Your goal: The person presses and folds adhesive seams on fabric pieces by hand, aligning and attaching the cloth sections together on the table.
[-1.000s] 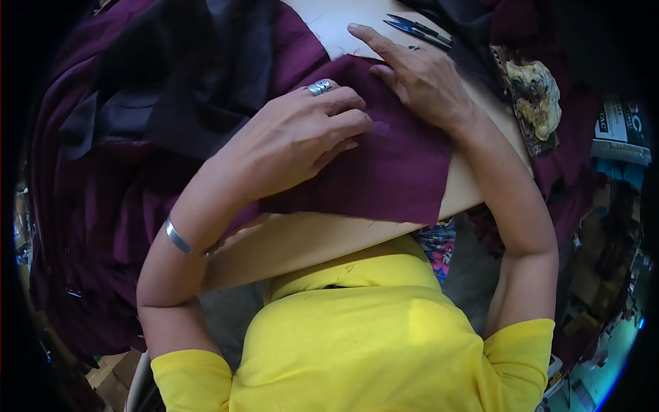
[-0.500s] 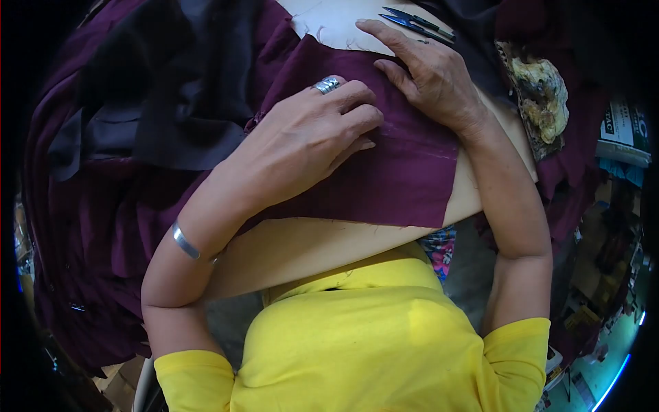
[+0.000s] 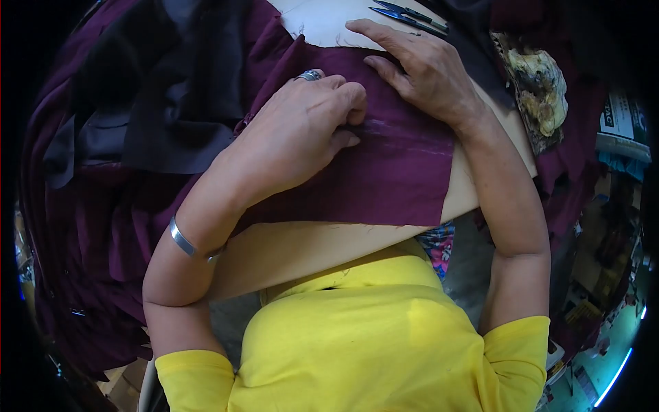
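Note:
My left hand [image 3: 295, 127], with a ring and a silver bracelet, rests on a maroon cloth [image 3: 391, 185]. Its fingers are curled in towards the thumb, and whatever they may hold is hidden. Pale chalk-like lines mark the cloth just right of these fingers. Flat near the cloth's upper edge lies my right hand [image 3: 429, 79], open, its thumb and forefinger apart and the forefinger reaching over a white sheet [image 3: 329, 24]. Dark thread snips [image 3: 412, 17] lie just beyond that hand, not touching it.
Beneath the cloth is a beige board [image 3: 295, 244] that reaches my yellow shirt. Black fabric [image 3: 178, 103] and gathered maroon fabric are heaped at the left. A yellowish, crusty lump [image 3: 542, 93] sits on a cardboard piece at the right, near a labelled container [image 3: 621, 127].
My left hand has shifted a little left over the cloth, uncovering more of the pale lines. The right hand has barely moved, and its fingers stay spread.

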Available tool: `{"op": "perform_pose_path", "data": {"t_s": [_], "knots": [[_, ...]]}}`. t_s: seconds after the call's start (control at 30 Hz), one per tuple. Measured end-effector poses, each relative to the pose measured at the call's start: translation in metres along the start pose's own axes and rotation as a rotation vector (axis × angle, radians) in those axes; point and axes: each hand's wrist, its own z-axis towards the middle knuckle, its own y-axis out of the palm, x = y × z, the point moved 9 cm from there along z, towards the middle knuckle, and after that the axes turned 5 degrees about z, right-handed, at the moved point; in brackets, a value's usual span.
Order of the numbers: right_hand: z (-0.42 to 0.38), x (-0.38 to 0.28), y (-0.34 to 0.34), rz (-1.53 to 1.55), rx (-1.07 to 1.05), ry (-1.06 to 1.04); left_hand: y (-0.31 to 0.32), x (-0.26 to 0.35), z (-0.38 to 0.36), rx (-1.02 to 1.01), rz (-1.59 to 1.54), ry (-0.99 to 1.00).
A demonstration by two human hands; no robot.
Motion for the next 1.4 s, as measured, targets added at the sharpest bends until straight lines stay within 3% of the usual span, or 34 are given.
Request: {"op": "perform_pose_path", "data": {"t_s": [0.37,0.47,0.57,0.67,0.77,0.93,1.07,1.17,1.4], "knots": [[0.000,0.000,0.001,0.009,0.002,0.032,0.003,-0.006,-0.002,-0.065,-0.024,-0.119],[0.000,0.001,0.000,0.022,0.025,0.019,-0.002,0.000,-0.004,0.030,0.013,-0.056],[0.000,0.001,0.000,0.028,0.034,0.021,0.000,0.023,-0.013,0.107,0.274,0.159],[-0.001,0.002,0.002,0.037,0.023,0.037,0.005,0.022,-0.014,0.088,0.310,0.150],[0.000,0.000,-0.001,0.067,0.054,0.002,0.004,0.013,-0.013,0.058,0.280,0.010],[-0.001,0.004,0.002,0.116,-0.069,0.055,0.003,0.011,-0.012,-0.007,0.186,-0.020],[-0.001,0.003,-0.001,0.158,0.013,0.006,-0.001,0.008,-0.013,0.013,0.134,-0.071],[0.000,0.001,-0.003,0.154,0.040,0.006,0.001,0.010,-0.013,0.012,0.214,-0.043],[-0.001,0.000,-0.003,0.179,0.042,-0.004,0.007,0.005,-0.010,-0.070,0.051,-0.040]]}}
